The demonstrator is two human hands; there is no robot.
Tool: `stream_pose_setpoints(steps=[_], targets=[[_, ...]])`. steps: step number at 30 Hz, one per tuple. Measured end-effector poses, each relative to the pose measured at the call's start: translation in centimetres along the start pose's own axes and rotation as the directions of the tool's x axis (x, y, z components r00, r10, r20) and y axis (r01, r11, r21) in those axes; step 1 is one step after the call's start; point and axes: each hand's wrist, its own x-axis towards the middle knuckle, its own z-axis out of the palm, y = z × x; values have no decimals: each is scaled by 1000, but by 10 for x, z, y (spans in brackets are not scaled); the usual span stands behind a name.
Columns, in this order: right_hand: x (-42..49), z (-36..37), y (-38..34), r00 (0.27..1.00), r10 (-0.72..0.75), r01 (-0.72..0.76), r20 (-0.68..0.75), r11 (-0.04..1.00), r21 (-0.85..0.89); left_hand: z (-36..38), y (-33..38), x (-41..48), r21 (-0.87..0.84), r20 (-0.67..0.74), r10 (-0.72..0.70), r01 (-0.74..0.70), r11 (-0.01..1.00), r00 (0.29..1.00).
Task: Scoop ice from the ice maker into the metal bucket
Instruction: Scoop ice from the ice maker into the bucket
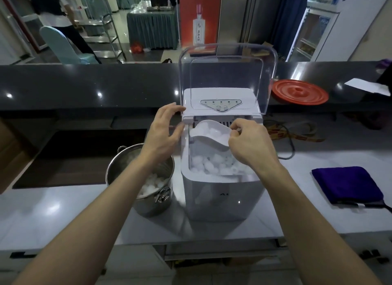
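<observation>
One scoop, heaped with ice, is hovering over the open ice maker, the right hand pinching its end. The left hand, fingers loose, is touching the ice maker's left edge. Next, probably: carrying the load leftward, tipping it into the bucket standing just left of the ice maker.

Saw a folded purple cloth lying on the pale tabletop at the right. Noted a round red lid flat on the dark raised ledge behind, with a white sheet farther right. Made out, beyond the ledge, a red banner showing a bottle, a draped table, a metal trolley and a covered chair.
</observation>
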Motion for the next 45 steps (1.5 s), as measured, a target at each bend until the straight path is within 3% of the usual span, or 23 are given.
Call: stream_pose_setpoints(steps=[4,7,9,12,18,24,33,45], targets=[[-6,13,-23,1000,21,-21,-11,999,27,-44,-33,-11,41,-58,-74,77,996,996],[-11,24,-41,999,32,-32,-22,999,18,-75,-72,-19,221,-20,-209,208,953,978],[-17,37,-56,999,33,-31,-31,999,36,-93,-99,-28,342,29,-348,318,885,937],[-25,53,-75,999,28,-25,-42,998,65,-107,-123,-40,449,129,-464,365,815,877],[-35,85,-103,999,33,-31,-35,997,73,-109,-149,-63,474,313,-611,438,764,727],[-51,123,-115,996,80,-82,41,994,67,-107,-147,-67,447,283,-552,401,800,784],[-69,161,-102,986,92,-66,142,982,-176,-112,-144,-81,361,202,-510,420,832,836],[-69,168,-103,998,4,24,66,907,-421,-108,-129,-86,304,207,-458,388,870,865]])
